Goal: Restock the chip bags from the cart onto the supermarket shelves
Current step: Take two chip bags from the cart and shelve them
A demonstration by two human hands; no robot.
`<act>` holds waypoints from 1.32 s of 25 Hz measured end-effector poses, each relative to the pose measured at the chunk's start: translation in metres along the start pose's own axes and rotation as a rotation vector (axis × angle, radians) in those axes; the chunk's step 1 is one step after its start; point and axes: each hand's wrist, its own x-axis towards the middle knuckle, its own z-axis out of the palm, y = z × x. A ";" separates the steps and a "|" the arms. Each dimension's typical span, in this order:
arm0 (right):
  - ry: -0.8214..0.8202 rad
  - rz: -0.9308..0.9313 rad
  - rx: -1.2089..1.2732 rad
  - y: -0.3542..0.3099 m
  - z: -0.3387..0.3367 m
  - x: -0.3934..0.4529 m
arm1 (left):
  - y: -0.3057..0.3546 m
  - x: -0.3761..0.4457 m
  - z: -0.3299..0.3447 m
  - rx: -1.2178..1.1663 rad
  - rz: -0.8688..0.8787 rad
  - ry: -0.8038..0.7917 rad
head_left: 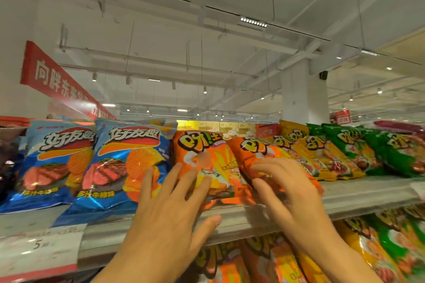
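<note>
Blue bags, orange bags, yellow bags, green bags; seemingly red banner
</note>
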 end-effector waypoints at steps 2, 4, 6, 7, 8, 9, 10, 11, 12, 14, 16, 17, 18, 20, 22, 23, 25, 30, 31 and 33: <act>0.042 0.165 -0.185 0.026 -0.010 -0.002 | 0.013 0.006 0.005 0.017 0.036 0.031; -0.173 0.383 -0.273 0.044 -0.014 -0.001 | 0.022 0.012 0.013 0.058 0.028 0.012; -0.363 0.441 -0.230 0.056 -0.011 0.002 | 0.027 0.018 0.019 0.087 0.000 0.004; -0.398 0.417 -0.195 0.060 -0.009 0.003 | 0.031 0.021 0.020 0.100 -0.024 -0.009; -0.410 0.388 -0.157 0.063 -0.007 0.005 | 0.034 0.023 0.022 0.097 -0.047 -0.010; -0.425 0.363 -0.128 0.066 -0.007 0.007 | 0.038 0.027 0.023 0.076 -0.067 0.008; -0.447 0.339 -0.112 0.072 -0.008 0.010 | 0.042 0.030 0.024 0.045 -0.087 0.030; -0.475 0.316 -0.097 0.077 -0.010 0.012 | 0.048 0.035 0.022 0.012 -0.111 0.063; -0.499 0.295 -0.073 0.084 -0.012 0.013 | 0.055 0.042 0.022 -0.011 -0.128 0.125; -0.524 0.236 -0.045 0.097 -0.015 0.013 | 0.073 0.057 0.025 -0.026 -0.113 0.264; -0.547 0.169 -0.056 0.108 -0.015 0.007 | 0.100 0.072 0.032 -0.024 -0.044 0.312; -0.569 0.145 -0.067 0.113 -0.014 0.003 | 0.114 0.080 0.040 -0.007 -0.008 0.313; -0.582 0.108 -0.102 0.116 -0.012 -0.001 | 0.126 0.085 0.048 0.015 0.015 0.289; -0.539 -0.008 -0.202 0.118 -0.010 -0.005 | 0.140 0.087 0.059 0.053 -0.004 0.200; -0.488 -0.040 -0.222 0.119 -0.011 -0.008 | 0.144 0.085 0.061 0.028 -0.054 0.168; -0.503 -0.066 -0.200 0.120 -0.011 -0.012 | 0.145 0.084 0.059 -0.006 -0.081 0.154; -0.528 -0.068 -0.125 0.129 -0.018 -0.022 | 0.151 0.083 0.054 -0.057 -0.129 0.116; -0.387 0.147 -0.086 0.182 -0.081 -0.054 | 0.181 0.083 0.044 -0.084 -0.228 0.041; -0.370 0.196 -0.059 0.196 -0.096 -0.064 | 0.191 0.081 0.044 -0.092 -0.190 0.070; -0.338 0.280 -0.010 0.223 -0.134 -0.097 | 0.225 0.074 0.053 -0.159 -0.068 0.154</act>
